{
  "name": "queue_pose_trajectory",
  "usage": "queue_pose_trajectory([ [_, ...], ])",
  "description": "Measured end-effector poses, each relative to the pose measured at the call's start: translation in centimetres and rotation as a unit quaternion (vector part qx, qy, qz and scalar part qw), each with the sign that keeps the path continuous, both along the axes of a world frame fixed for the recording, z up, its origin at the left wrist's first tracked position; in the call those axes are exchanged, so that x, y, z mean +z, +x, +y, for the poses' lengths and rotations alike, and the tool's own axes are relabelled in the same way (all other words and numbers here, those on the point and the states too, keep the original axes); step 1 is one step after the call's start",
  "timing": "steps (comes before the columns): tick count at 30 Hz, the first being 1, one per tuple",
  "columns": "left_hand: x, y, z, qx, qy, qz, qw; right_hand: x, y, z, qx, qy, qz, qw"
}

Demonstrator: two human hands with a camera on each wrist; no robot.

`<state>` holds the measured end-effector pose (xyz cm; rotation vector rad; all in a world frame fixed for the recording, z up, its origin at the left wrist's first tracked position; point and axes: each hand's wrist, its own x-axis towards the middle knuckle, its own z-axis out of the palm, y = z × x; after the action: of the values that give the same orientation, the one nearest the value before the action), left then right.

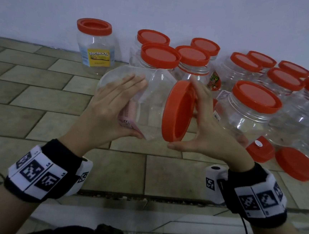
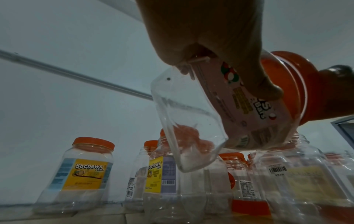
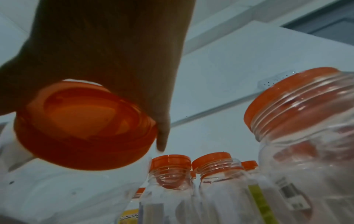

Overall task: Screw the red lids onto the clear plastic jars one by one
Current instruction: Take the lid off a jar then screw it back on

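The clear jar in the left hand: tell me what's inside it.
Nothing shows inside the clear plastic jar; its walls look bare apart from a pink label on the outside. The left hand and the red lid at its mouth cover part of the interior.

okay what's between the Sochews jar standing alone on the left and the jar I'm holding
Nothing: in the head view only bare tiled floor lies between the Sochews jar and the held jar.

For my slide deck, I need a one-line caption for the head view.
Left hand steadies a tilted clear jar while right hand brings a red lid to it.
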<state>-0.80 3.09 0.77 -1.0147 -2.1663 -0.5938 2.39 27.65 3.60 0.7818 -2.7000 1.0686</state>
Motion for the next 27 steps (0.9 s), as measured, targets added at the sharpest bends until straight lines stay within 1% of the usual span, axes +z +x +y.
queue_pose_trajectory([
  [1, 0.0, 0.0, -0.1, 0.004, -0.006, 0.002, 1.0, 0.1, 0.0, -0.3, -0.022, -0.018, -0.019, 0.999],
  [3, -0.1, 0.0, -0.1, 0.009, -0.017, 0.0, 1.0, 0.2, 0.1, -0.8, -0.08, -0.063, -0.101, 0.99],
  [5, -0.4, 0.0, -0.1, 0.005, -0.021, -0.008, 1.0, 0.2, 0.2, -0.8, -0.096, -0.075, -0.165, 0.979],
  [6, -0.5, 0.0, -0.1, 0.002, -0.02, -0.011, 1.0, 0.2, 0.3, -0.5, -0.087, -0.07, -0.164, 0.98],
  [9, -0.8, 0.3, 0.0, -0.003, -0.012, -0.018, 1.0, 1.1, 0.7, 0.1, -0.034, -0.008, -0.078, 0.996],
  [11, -0.8, 0.5, -0.1, -0.005, -0.009, -0.02, 1.0, 1.4, 0.6, 0.2, 0.008, 0.032, -0.049, 0.998],
  [13, -0.8, 0.5, -0.2, -0.003, -0.011, -0.018, 1.0, 1.5, 0.4, 0.0, -0.008, 0.038, -0.036, 0.999],
  [17, -1.2, 0.3, -0.9, 0.004, -0.018, -0.03, 0.999, 1.2, 0.4, -1.4, -0.045, 0.025, -0.059, 0.997],
  [19, -1.6, 0.2, -1.4, 0.006, -0.015, -0.049, 0.999, 0.9, 0.3, -2.1, -0.069, 0.026, -0.081, 0.994],
  [22, -2.0, 0.1, -2.1, 0.006, -0.001, -0.082, 0.997, 0.7, -0.2, -3.3, -0.091, 0.003, -0.11, 0.99],
  [24, -2.0, 0.0, -2.5, 0.009, 0.017, -0.101, 0.995, 0.8, -0.8, -3.9, -0.092, -0.012, -0.123, 0.988],
  [27, -1.8, -0.3, -3.4, 0.014, 0.049, -0.121, 0.991, 0.9, -2.5, -4.7, -0.065, -0.032, -0.144, 0.987],
])
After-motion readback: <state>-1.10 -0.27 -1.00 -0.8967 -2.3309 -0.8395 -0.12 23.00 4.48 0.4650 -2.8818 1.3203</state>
